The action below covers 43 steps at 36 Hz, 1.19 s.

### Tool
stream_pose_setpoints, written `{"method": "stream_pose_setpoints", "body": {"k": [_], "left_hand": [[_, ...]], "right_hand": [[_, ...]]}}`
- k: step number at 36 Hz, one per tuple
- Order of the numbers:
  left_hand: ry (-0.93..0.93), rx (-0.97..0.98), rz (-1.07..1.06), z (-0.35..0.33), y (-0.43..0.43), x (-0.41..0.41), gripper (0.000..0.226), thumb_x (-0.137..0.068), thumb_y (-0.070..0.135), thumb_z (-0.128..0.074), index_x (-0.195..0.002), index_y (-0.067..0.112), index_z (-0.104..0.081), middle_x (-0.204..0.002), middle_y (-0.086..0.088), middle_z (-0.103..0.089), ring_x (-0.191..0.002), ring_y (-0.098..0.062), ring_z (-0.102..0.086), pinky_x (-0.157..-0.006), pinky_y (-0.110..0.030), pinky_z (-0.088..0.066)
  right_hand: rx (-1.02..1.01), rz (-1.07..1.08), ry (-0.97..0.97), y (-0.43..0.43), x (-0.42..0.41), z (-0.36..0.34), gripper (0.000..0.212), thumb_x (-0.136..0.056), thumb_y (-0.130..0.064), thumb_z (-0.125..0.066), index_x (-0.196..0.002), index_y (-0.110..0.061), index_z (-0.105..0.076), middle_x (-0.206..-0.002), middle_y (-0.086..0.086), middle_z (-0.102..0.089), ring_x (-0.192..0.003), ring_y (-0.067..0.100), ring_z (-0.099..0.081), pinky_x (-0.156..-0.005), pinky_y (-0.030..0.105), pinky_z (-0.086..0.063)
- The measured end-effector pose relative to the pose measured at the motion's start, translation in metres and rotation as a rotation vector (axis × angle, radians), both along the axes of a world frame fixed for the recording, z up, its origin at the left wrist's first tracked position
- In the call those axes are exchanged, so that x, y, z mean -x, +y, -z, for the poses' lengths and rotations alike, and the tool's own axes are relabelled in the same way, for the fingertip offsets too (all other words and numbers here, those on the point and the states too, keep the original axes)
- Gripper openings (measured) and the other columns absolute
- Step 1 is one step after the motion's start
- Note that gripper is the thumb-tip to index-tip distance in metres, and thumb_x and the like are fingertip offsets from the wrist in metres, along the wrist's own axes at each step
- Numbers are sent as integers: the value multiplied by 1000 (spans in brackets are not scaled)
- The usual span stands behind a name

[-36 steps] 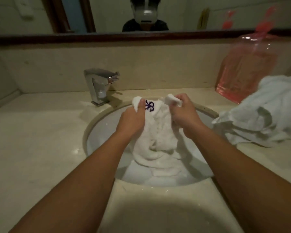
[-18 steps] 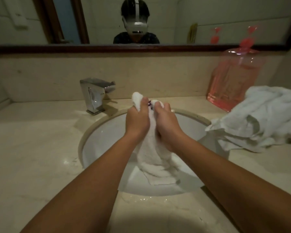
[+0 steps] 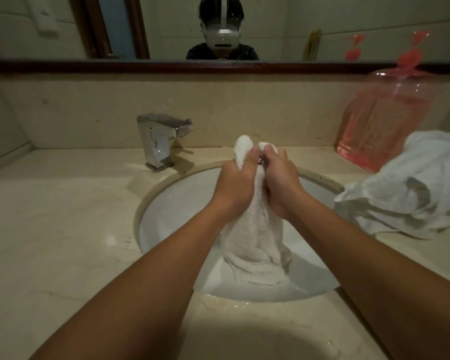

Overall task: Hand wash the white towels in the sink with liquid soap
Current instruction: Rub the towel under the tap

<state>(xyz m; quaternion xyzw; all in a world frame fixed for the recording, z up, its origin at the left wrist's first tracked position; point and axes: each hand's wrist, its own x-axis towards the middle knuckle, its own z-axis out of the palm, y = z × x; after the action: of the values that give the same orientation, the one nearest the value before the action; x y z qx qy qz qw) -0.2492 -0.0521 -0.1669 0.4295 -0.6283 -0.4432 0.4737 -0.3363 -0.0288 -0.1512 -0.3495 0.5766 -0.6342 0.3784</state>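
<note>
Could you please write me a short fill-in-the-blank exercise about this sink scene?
The left hand and right hand grip a white ____ over the sink.
The faucet stands to the ____ of the hands.
The soap bottle holds ____ liquid.
Missing words: towel, left, pink.

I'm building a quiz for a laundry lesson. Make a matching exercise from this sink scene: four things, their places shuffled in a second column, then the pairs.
1. gripped towel
2. towel pile
3. tap
4. pink soap container

A. far right, behind the towel pile
B. on the counter, right of the sink
C. behind the sink's left rim
D. in left hand and right hand, over the sink

Pairs: 1-D, 2-B, 3-C, 4-A
</note>
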Motion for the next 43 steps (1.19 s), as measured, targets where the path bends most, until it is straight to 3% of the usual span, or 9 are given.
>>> {"method": "stream_pose_setpoints", "body": {"k": [7,18,21,25,28,30,35,40,43], "left_hand": [[27,-76,-153,-5,-13,-18,55,-106,57,-51,-90,10,-74,-87,-7,-78,-86,-26,-75,-78,-41,-58],[33,-137,-134,-5,-10,-29,53,-104,61,-52,-94,13,-73,-95,-7,-79,-92,-27,-76,-87,-45,-60],[85,-220,-221,-6,-14,-31,52,-104,64,-49,-110,15,-63,-111,-1,-70,-107,-25,-68,-97,-39,-54],[309,-489,-157,2,-28,-35,114,-62,107,-50,-129,16,-68,-125,-5,-73,-111,-29,-71,-102,-48,-55],[474,-507,34,-5,-18,-32,97,-81,97,-39,-94,7,-72,-94,-13,-73,-86,-27,-72,-82,-39,-56],[521,-472,133,-7,-9,-32,114,-81,96,-34,-113,-7,-69,-116,-23,-74,-108,-37,-73,-100,-47,-56],[520,-416,270,-11,1,-38,115,-81,90,-31,-135,-6,-63,-136,-28,-67,-131,-38,-64,-113,-51,-51],[26,83,-233,-2,-13,-39,64,-112,50,-42,-71,10,-70,-68,0,-70,-63,-6,-64,-63,-22,-50],[-25,203,-303,3,-23,-44,40,-107,55,-51,-94,19,-63,-81,6,-59,-72,-5,-54,-67,-20,-43]], "right_hand": [[46,-148,-91,16,-3,9,26,-111,-36,-52,-126,-19,-65,-123,10,-76,-115,26,-74,-107,52,-57],[-43,-275,-160,14,11,8,33,-115,-31,-43,-133,-11,-64,-124,11,-77,-109,25,-76,-81,36,-61],[-149,-141,106,7,27,10,28,-111,-24,-46,-131,-9,-58,-108,11,-68,-89,25,-66,-79,43,-52],[-426,-91,514,15,33,18,73,-107,-49,-55,-166,-25,-20,-164,15,-33,-137,40,-51,-110,53,-48],[-231,-131,640,23,16,15,73,-105,-58,-55,-165,-31,-25,-171,11,-25,-149,33,-42,-121,51,-38],[-101,-237,656,28,2,13,66,-104,-61,-54,-161,-33,-35,-164,5,-39,-144,23,-46,-119,41,-40],[74,-205,433,27,5,12,8,-107,-44,-60,-110,-37,-57,-113,-12,-66,-101,5,-68,-82,16,-54],[7,-229,68,20,25,13,36,-111,-40,-54,-127,-14,-73,-115,11,-80,-110,28,-77,-108,52,-56],[-16,-326,-294,21,32,7,51,-110,-42,-51,-132,0,-70,-122,26,-75,-114,41,-73,-110,53,-53]]}}
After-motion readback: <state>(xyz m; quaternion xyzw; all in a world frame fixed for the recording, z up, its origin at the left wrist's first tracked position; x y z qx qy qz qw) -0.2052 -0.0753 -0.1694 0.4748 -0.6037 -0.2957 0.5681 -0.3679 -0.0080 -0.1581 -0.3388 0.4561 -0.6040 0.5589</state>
